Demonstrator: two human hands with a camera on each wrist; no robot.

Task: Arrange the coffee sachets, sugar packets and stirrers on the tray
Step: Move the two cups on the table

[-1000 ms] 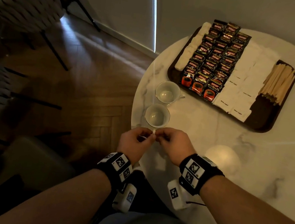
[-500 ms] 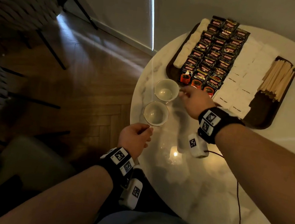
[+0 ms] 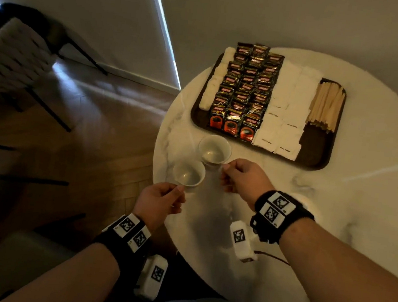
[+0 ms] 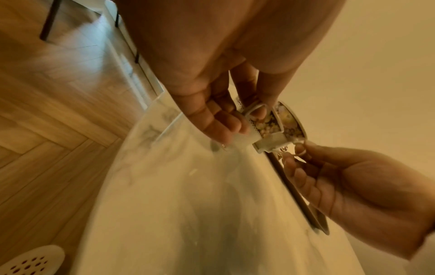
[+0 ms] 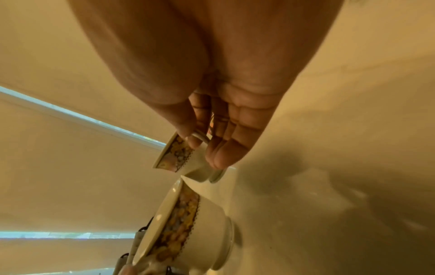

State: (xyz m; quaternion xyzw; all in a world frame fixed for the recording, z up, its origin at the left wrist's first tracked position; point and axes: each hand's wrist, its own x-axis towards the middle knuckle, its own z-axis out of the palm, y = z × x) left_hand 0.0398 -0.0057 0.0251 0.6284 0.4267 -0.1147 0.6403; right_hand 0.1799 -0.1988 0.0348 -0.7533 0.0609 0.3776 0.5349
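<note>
A dark tray (image 3: 318,153) at the table's far side holds rows of dark coffee sachets (image 3: 245,91), white sugar packets (image 3: 288,106), wooden stirrers (image 3: 326,103) at its right end and a white strip of packets (image 3: 214,82) at its left end. Two floral-banded cups stand in front of the tray. My left hand (image 3: 180,190) pinches the handle of the near cup (image 3: 188,174); the left wrist view shows my fingertips (image 4: 261,113) at that handle. My right hand (image 3: 224,170) pinches the handle of the far cup (image 3: 214,149), and its grip (image 5: 200,145) shows in the right wrist view.
The round white marble table (image 3: 332,242) has its edge just left of the cups. Left of it lies wooden floor (image 3: 95,125), with a woven chair (image 3: 11,57) on black legs. A grey wall stands behind the tray.
A second ago both hands met at the table's near edge, fingertips together. The right hand then reached forward to the far cup, and the left took the near cup's handle.
</note>
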